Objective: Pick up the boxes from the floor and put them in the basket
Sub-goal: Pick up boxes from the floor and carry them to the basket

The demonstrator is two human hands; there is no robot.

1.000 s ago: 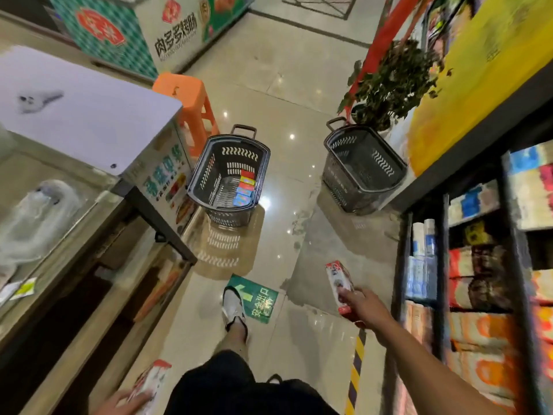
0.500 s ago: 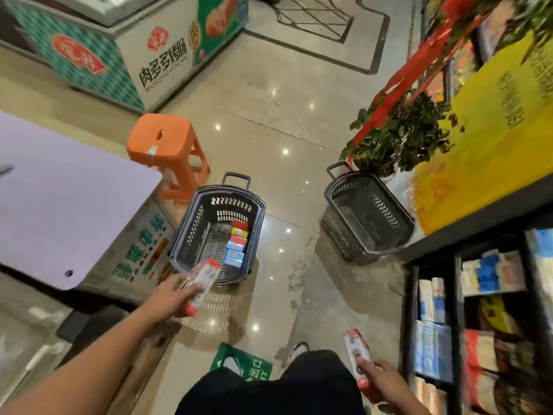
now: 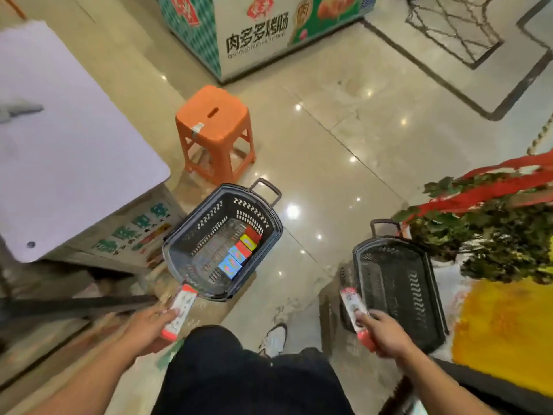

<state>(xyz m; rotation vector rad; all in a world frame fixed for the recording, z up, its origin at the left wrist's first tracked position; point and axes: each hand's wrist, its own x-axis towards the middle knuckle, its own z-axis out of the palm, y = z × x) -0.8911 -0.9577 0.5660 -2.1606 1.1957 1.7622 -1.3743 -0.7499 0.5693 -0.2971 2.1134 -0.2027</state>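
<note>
A dark plastic basket (image 3: 270,226) stands on the floor ahead of me, with several small coloured boxes (image 3: 239,253) lined up along its right side. My left hand (image 3: 149,324) grips a long white and red box (image 3: 182,310) just short of that basket's near rim. My right hand (image 3: 386,333) holds a second white and red box (image 3: 353,307) over the near left edge of another dark basket (image 3: 419,295), which looks empty.
An orange plastic stool (image 3: 214,127) stands behind the left basket. A white-topped counter (image 3: 59,139) is at the left, a printed freezer cabinet (image 3: 254,34) at the back. A plant with red ribbon (image 3: 490,232) and a yellow panel (image 3: 502,330) close the right side.
I have stepped closer to both baskets, which now sit lower and nearer in view. Both hands, each still holding its box, now reach forward side by side.
</note>
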